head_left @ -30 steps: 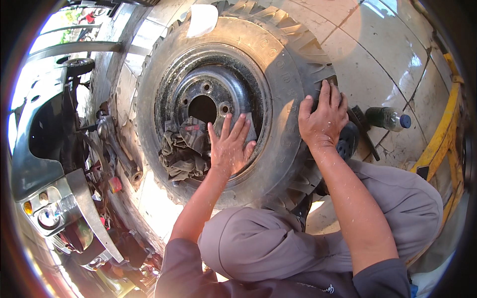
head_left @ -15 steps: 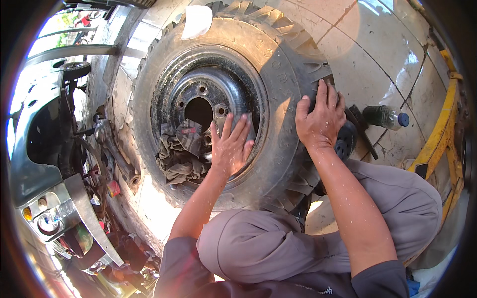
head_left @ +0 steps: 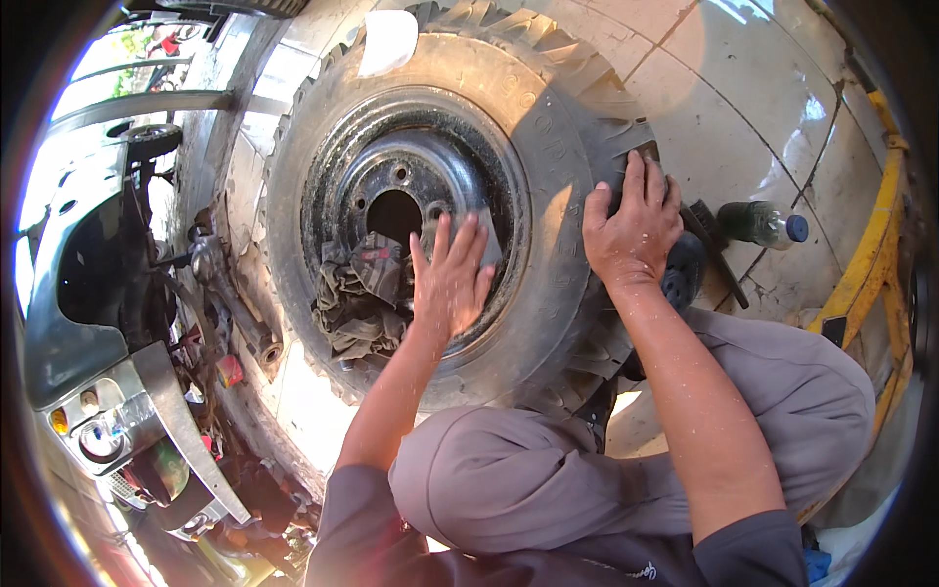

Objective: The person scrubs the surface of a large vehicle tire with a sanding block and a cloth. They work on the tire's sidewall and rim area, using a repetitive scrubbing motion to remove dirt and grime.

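A large black tyre with chunky tread lies on its side, a black steel wheel rim with bolt holes set in its middle. My left hand lies flat on the right part of the rim, fingers stretched out. Beneath its fingertips shows a thin grey sheet-like piece, whose kind I cannot make out. Beside that hand, a crumpled dark rag sits in the rim. My right hand rests on the tyre's right edge, fingers spread, holding nothing visible.
A green bottle with a blue cap stands or lies on the tiled floor to the right, near a yellow metal frame. Metal vehicle parts and a dark body panel with a headlight line the left. A white piece lies on the tyre's far edge.
My left hand has shifted very slightly on the rim, toward the far side. The right hand keeps its place on the tyre. The whole view has moved a little.
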A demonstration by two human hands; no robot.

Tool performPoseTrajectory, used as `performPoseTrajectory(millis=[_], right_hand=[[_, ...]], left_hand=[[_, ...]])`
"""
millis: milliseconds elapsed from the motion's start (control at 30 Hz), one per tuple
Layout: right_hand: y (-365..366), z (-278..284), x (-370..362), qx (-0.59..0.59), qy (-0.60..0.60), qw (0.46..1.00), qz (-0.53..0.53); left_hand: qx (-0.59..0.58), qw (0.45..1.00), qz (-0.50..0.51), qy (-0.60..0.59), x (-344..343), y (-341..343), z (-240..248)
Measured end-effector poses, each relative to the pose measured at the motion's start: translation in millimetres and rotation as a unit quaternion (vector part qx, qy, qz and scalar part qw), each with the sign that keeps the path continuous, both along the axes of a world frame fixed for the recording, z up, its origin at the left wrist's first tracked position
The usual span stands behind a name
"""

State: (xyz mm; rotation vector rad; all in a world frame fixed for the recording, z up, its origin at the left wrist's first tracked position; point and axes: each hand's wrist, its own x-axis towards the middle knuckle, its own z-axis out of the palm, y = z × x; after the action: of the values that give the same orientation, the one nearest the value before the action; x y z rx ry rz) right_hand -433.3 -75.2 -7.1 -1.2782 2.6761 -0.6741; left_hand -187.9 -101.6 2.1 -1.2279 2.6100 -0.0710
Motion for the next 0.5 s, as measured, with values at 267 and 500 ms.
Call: performPoseTrajectory(millis=[267,500], right_hand=[[-1,1,2,0.002,-0.01,1.0,0.0],[0,1,3,0.004,-0.011,1.0,0.005]], left_hand=[[0.038,0.998,-0.038,-0.022,25,13,12],[-0.015,1.0,0.011,0.002,-19,-27,12]])
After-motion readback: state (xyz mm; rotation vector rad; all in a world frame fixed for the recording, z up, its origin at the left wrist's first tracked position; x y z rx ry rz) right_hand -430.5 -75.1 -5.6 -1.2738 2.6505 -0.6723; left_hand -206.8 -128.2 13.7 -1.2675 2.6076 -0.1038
